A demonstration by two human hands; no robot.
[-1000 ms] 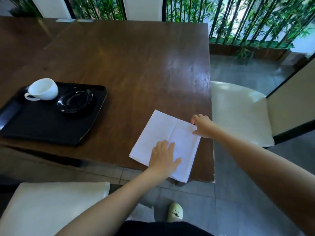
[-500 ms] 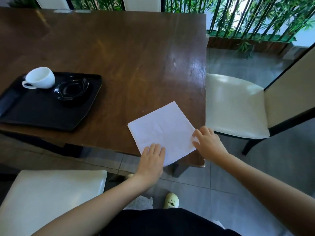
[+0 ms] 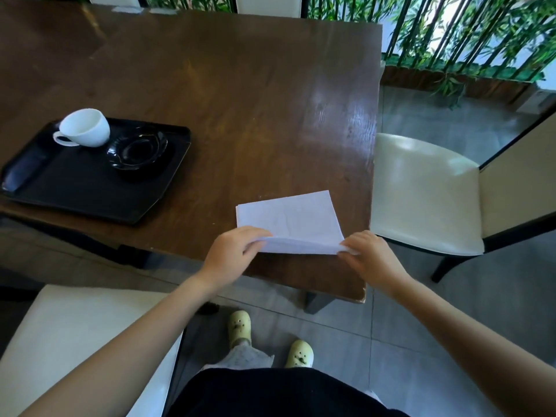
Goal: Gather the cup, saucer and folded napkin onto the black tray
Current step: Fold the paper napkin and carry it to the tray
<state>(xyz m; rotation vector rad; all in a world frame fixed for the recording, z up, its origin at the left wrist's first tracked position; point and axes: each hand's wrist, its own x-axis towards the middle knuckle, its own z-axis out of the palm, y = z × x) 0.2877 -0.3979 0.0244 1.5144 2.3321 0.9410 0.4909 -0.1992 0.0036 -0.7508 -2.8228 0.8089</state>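
Observation:
A white napkin (image 3: 290, 219) lies near the front right corner of the brown table (image 3: 240, 85), its near edge lifted off the wood. My left hand (image 3: 230, 255) pinches the near left corner and my right hand (image 3: 370, 255) pinches the near right corner. The black tray (image 3: 75, 188) sits at the table's left front edge. On it a white cup (image 3: 85, 127) is tipped toward the camera, leaning against a black saucer (image 3: 137, 147) to its right.
A cream chair (image 3: 427, 194) stands to the right of the table, and another cream seat (image 3: 75, 341) is at lower left. My feet in pale clogs (image 3: 240, 326) stand on the grey tiled floor. Green bamboo and black railings line the back right.
Both hands have shifted from lying flat on the napkin to pinching its near corners, and the near edge has come up off the table.

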